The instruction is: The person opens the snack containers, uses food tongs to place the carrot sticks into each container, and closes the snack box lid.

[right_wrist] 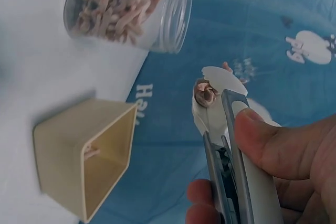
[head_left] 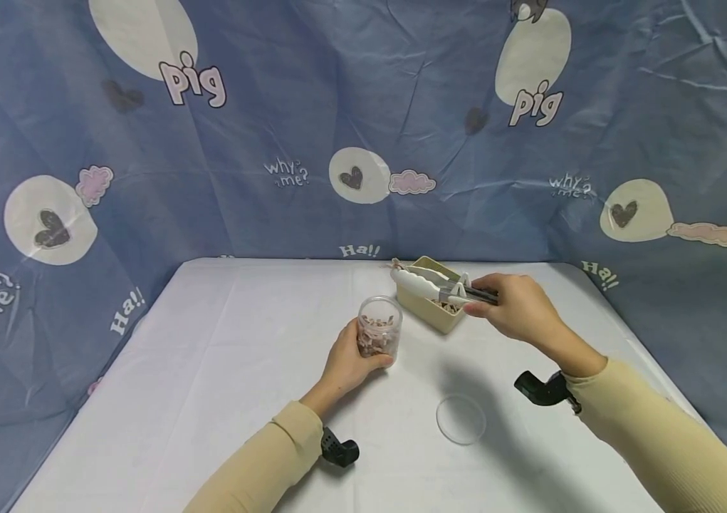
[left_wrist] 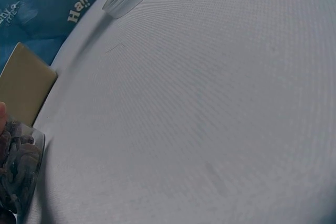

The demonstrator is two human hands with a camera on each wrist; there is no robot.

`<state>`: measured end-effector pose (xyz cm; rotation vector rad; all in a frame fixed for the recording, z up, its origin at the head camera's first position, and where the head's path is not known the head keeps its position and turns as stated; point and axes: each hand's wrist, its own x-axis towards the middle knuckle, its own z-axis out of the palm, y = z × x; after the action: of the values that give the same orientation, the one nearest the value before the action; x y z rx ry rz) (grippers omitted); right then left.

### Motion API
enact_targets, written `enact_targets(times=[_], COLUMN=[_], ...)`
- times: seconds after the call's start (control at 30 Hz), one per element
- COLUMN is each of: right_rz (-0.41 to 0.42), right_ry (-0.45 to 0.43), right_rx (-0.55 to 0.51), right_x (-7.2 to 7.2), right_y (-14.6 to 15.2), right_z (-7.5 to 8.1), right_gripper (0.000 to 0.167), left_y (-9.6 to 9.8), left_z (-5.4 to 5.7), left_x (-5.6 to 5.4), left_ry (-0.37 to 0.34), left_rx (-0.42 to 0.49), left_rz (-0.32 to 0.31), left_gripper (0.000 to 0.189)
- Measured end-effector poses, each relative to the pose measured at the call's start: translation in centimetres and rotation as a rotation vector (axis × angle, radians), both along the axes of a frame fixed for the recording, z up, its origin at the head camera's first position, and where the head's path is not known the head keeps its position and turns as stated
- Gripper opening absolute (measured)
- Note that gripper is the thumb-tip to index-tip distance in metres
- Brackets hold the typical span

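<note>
My left hand [head_left: 346, 362] grips a clear plastic jar [head_left: 379, 340] around its side, upright, thumb across the front. Pinkish-brown curled pieces [right_wrist: 113, 17] fill much of the jar, whose mouth has no lid on it. In my right hand [head_left: 520, 308] are metal tongs [head_left: 446, 291] with white tips, pinched between thumb and fingers. Between the tips sits a curled brownish piece [right_wrist: 206, 94]. The tips are over the far end of a cream rectangular box [head_left: 426, 308], beyond the jar. More such pieces lie inside the box.
A clear round lid [head_left: 461, 419] lies on the white-covered table [head_left: 260, 342], nearer me than the jar and to its right. Behind the table hangs a blue printed curtain [head_left: 286, 107]. A black wrist mount [head_left: 339, 450] sticks out at my left sleeve, another [head_left: 545, 388] at my right.
</note>
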<state>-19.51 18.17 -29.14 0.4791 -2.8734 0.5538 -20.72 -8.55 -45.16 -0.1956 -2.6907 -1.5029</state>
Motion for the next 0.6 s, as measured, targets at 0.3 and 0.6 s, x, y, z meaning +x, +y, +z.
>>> enact_targets(times=[0.3, 0.6], right_rz=[0.058, 0.086], right_ry=[-0.003, -0.016], right_rx=[-0.015, 0.013], right_x=[0.9, 1.2], right_y=[-1.0, -1.4], right_z=[-0.1, -0.5], right_gripper=[0.035, 0.038], left_y=[-0.1, -0.1], left_z=[-0.1, 0.0], left_x=[-0.1, -0.1], left_ry=[-0.001, -0.007], left_rx=[0.0, 0.006], left_rz=[0.001, 0.0], left_gripper=[0.088, 0.089])
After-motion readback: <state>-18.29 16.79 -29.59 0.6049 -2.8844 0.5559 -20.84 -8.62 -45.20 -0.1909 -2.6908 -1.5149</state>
